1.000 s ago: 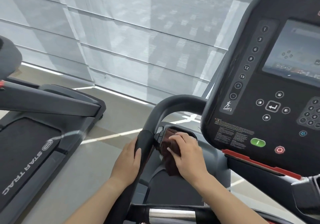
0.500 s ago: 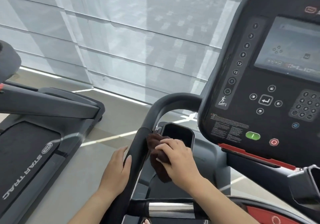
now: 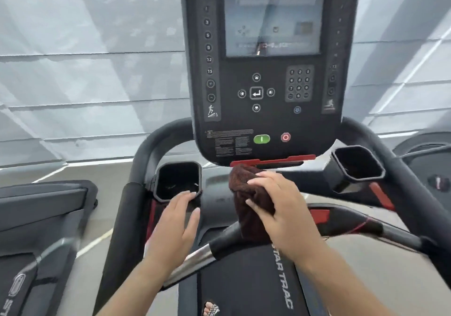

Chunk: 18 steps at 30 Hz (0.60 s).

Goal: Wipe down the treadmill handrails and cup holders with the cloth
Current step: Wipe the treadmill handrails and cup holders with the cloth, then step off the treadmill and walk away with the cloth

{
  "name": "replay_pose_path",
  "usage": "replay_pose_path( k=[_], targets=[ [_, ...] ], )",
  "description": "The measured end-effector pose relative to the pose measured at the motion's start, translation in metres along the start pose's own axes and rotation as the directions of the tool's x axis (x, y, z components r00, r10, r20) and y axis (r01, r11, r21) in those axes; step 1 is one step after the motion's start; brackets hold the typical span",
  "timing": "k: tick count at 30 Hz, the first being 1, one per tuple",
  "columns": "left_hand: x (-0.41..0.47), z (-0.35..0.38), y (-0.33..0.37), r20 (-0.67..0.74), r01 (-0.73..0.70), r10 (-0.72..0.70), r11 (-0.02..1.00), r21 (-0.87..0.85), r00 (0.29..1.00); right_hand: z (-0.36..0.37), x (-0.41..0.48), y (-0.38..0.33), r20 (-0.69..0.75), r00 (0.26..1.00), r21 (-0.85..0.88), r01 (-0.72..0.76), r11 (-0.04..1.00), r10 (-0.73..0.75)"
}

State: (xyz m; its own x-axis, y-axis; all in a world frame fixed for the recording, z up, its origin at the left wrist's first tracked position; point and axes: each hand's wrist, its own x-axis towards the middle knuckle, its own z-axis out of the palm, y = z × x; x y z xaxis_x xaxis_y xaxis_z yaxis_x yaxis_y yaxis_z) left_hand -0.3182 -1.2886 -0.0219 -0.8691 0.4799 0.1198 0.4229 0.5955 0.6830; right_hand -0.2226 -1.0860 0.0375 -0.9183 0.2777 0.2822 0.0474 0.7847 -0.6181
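My right hand (image 3: 278, 208) grips a dark brown cloth (image 3: 246, 193) in front of the console's lower edge, between the two cup holders. The cloth hangs down to the black and chrome front crossbar (image 3: 202, 254). My left hand (image 3: 175, 225) hovers flat, fingers apart, just below the left cup holder (image 3: 178, 181), fingertips at its front rim. The right cup holder (image 3: 357, 163) sits to the right of the console. The left handrail (image 3: 127, 208) curves up beside the left holder; the right handrail (image 3: 400, 176) curves down on the far right.
The black console (image 3: 268, 71) with screen, keypad, green start and red stop buttons stands straight ahead. A red safety clip bar (image 3: 271, 160) runs under it. Another treadmill (image 3: 41, 230) stands to the left. Window blinds fill the background. A sandalled foot (image 3: 211, 309) shows on the belt.
The view swung right to face the console. My left hand let go of the left handrail. My right hand carried the cloth from the left cup holder to the centre below the console.
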Motion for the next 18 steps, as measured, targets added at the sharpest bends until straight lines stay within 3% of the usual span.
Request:
replay_pose_path(
  k=[6,11,15,18],
  targets=[
    [-0.03,0.043,0.069,0.13,-0.156,0.152,0.987,0.022,0.98,-0.03,-0.097,0.037,-0.016,0.98,-0.139,-0.199,0.97,0.199],
    [-0.082,0.073,0.133,0.201,-0.322,0.312,0.947,0.014,0.928,-0.059,-0.21,0.057,-0.129,0.919,-0.128,-0.389,0.912,0.374],
    [-0.131,0.11,0.18,0.353,-0.433,0.435,0.897,-0.09,0.828,-0.091,-0.304,0.061,-0.218,0.828,-0.145,-0.551,0.822,0.517],
    [-0.176,0.152,0.227,0.487,-0.517,0.535,0.836,-0.185,0.691,-0.114,-0.379,0.062,-0.32,0.715,-0.145,-0.685,0.714,0.621]
  ],
)
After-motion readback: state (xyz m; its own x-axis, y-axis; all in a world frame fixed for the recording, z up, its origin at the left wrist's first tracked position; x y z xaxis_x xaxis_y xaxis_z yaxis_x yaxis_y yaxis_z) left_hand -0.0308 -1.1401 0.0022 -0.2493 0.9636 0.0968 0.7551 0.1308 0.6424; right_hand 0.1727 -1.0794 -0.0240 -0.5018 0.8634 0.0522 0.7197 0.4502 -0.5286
